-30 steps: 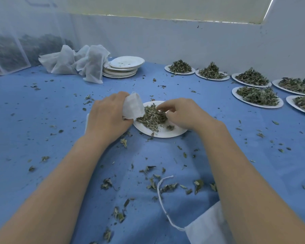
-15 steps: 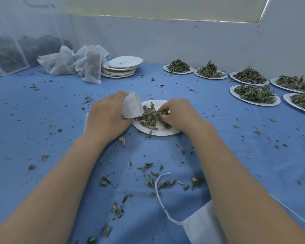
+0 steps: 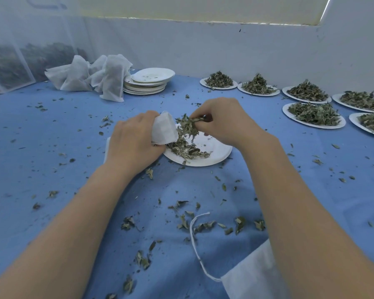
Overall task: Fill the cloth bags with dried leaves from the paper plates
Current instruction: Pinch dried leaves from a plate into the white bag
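Now the fingers (image 3: 200,123) of the right hand (image 3: 222,121) pinch a clump of leaves (image 3: 188,126), lifted just above the plate (image 3: 216,152) and held right at the mouth of the bag (image 3: 164,131). The left hand (image 3: 132,141) grips that bag, fingers curled round it, its open end turned toward the clump and hanging over the plate's left rim. More leaves (image 3: 186,151) lie on the near-left part of the plate, while its right half is bare white. The plate sits mid-bench, and the blue bench (image 3: 52,152) around it carries only scattered crumbs: wide room to the left, a band of loose leaves between the forearms toward the near edge. Near that edge, under the right forearm, lies another bag (image 3: 251,279) with its white cord (image 3: 194,238) looping across the cloth. Well apart at the right, six full plates (image 3: 314,114) stand in two rows running off the frame's right edge, the nearest close beside the right wrist's side of the bench. At the back, against the white wall, a stack of empty plates (image 3: 148,83) touches a heap of bags (image 3: 89,76). Farther left, netting (image 3: 9,67) covers dark leaves at the back-left corner.
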Demonstrator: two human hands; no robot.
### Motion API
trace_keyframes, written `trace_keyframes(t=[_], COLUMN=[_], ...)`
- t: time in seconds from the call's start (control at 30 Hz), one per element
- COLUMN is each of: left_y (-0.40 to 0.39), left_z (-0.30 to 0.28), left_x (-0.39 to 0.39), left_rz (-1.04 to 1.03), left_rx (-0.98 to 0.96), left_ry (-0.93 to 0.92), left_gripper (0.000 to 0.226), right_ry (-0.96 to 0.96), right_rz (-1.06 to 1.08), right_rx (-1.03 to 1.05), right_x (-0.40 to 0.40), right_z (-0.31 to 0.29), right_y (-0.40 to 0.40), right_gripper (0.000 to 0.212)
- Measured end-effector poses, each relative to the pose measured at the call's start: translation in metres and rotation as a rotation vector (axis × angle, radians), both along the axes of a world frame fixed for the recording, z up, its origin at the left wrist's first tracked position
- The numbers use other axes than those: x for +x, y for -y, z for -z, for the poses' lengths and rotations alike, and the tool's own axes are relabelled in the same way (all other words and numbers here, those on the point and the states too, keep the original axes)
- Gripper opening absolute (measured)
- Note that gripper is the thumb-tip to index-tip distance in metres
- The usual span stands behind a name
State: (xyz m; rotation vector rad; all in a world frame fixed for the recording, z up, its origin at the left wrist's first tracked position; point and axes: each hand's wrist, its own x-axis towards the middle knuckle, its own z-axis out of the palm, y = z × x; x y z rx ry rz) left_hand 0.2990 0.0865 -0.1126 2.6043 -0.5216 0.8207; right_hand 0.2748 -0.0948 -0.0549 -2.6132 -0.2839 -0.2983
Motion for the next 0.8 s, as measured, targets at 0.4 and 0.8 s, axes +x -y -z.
trace_keyframes(t=[0.4,0.8], left_y=[0.018,0.01], left_z=[-0.001,-0.003], left_x=[-0.006,-0.002], left_rz=[0.065,0.072], left_rx=[-0.018,-0.117], left_ry=[0.049,0.042], left_gripper=[0.055,0.052], right_ry=[0.002,-0.249], right_rz=[-0.08,-0.201], right_rx=[-0.007,0.445], right_x=[0.003,-0.004], right_z=[0.005,0.002], right_y=[-0.029,-0.012], right_gripper=[0.014,0.019])
